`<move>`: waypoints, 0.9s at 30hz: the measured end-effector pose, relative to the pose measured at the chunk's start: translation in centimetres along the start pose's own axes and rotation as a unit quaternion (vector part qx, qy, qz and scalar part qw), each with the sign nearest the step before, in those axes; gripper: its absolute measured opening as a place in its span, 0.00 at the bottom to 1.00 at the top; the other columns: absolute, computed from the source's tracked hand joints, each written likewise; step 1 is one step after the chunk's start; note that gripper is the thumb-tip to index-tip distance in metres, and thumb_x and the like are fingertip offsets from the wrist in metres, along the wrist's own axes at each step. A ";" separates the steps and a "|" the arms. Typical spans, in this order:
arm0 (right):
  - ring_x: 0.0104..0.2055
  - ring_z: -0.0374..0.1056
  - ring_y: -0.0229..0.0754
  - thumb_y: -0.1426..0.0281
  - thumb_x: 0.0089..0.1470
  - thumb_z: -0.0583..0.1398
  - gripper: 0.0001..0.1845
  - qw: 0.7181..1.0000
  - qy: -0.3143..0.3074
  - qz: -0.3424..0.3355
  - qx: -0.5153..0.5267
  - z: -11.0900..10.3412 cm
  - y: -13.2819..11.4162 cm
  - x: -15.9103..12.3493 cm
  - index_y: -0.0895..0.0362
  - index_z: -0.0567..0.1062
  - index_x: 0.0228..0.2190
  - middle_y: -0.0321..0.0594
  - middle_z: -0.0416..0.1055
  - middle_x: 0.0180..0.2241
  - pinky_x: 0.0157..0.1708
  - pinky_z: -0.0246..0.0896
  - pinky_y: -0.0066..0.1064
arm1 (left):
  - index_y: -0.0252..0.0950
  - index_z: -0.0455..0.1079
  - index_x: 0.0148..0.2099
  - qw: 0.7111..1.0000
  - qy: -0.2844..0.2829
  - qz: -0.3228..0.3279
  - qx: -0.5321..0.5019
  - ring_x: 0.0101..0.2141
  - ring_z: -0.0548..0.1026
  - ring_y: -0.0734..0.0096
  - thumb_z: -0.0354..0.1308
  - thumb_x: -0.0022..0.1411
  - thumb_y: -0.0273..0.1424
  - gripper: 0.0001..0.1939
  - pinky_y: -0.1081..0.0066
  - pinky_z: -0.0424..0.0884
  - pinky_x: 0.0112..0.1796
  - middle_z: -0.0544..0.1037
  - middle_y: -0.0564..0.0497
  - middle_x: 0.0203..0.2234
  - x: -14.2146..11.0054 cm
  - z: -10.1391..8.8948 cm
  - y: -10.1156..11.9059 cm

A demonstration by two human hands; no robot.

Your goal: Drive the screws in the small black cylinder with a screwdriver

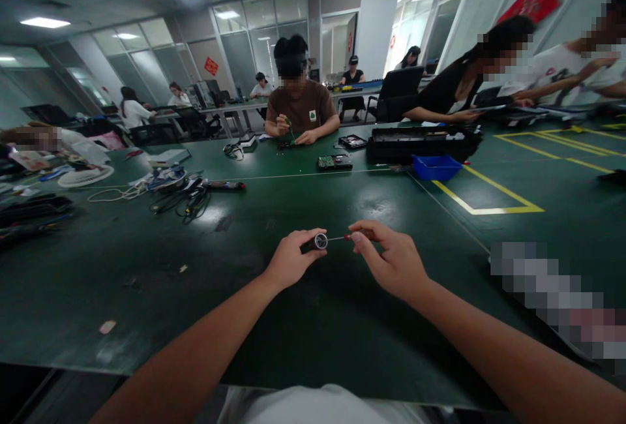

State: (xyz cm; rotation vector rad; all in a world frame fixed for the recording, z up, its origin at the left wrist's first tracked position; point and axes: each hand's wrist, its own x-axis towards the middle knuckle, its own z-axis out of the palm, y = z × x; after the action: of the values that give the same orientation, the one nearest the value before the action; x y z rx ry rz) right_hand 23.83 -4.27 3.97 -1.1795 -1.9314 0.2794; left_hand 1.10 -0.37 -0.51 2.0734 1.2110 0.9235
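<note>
My left hand (292,258) is closed around a small black cylinder with a silver round end (317,241), held just above the green table (313,319). My right hand (391,259) pinches a thin screwdriver with a red-brown handle (353,236). Its slim metal shaft points left, and its tip meets the silver end of the cylinder. Both hands hover close together at the table's middle, a hand's width apart.
A person in a brown shirt works on a circuit board (334,162) across the table. A black case (420,142) and a blue bin (435,167) lie right of it. Cables (188,199) and tools lie at left. Yellow tape lines (489,209) mark the right side. Other people sit nearby.
</note>
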 end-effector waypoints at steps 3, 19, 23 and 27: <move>0.29 0.74 0.40 0.64 0.65 0.54 0.13 1.000 -0.006 0.003 0.002 -0.1 -0.2 0.0 0.56 0.75 0.43 0.37 0.78 0.29 0.30 0.64 0.31 | 0.47 0.72 0.57 1.000 -0.001 0.001 0.002 0.49 0.73 0.60 0.66 0.60 0.31 0.23 0.60 0.64 0.53 0.78 0.51 0.47 0.0 0.0 0.1; 0.27 0.72 0.40 0.66 0.64 0.53 0.13 1.000 -0.027 0.009 0.002 -0.1 -0.7 0.0 0.56 0.74 0.44 0.37 0.77 0.29 0.28 0.62 0.31 | 0.46 0.72 0.56 1.000 -0.001 0.011 0.025 0.46 0.73 0.62 0.66 0.59 0.31 0.22 0.62 0.64 0.51 0.79 0.52 0.45 0.1 0.0 0.2; 0.30 0.72 0.41 0.65 0.66 0.50 0.15 0.998 -0.048 0.008 -0.030 0.0 -1.5 0.4 0.55 0.74 0.43 0.39 0.77 0.32 0.29 0.61 0.31 | 0.46 0.72 0.57 0.999 -0.002 0.010 0.037 0.46 0.73 0.61 0.65 0.60 0.31 0.22 0.61 0.64 0.50 0.79 0.52 0.45 0.1 0.0 0.2; 0.24 0.70 0.40 0.63 0.67 0.49 0.17 0.994 -0.061 0.033 -0.079 -0.2 -2.3 1.1 0.55 0.75 0.42 0.37 0.75 0.27 0.24 0.57 0.31 | 0.46 0.72 0.57 0.999 -0.014 0.003 0.052 0.44 0.72 0.60 0.64 0.61 0.33 0.21 0.60 0.65 0.48 0.79 0.51 0.43 0.2 0.0 0.4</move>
State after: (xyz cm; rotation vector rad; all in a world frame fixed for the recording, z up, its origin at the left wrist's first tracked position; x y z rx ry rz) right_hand 22.32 -4.61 5.98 -1.3590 -2.0546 0.2419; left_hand 1.44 -0.36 -0.14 2.1641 1.2640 0.8473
